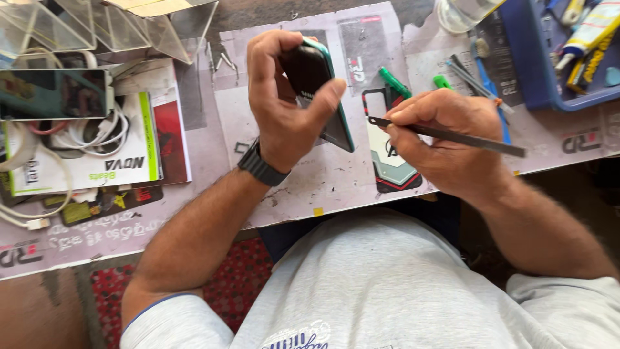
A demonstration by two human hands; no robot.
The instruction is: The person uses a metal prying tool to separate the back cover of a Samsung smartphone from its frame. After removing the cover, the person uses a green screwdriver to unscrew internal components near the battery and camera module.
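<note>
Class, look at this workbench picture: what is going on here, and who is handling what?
A person at a cluttered workbench grips a dark phone with a green edge upright in the left hand. The right hand holds a thin dark metal tool, its tip pointing toward the phone but not quite touching it. Under the right hand lies a printed phone case. Another phone and white cables rest at the left, and a blue tray of tools stands at the top right.
</note>
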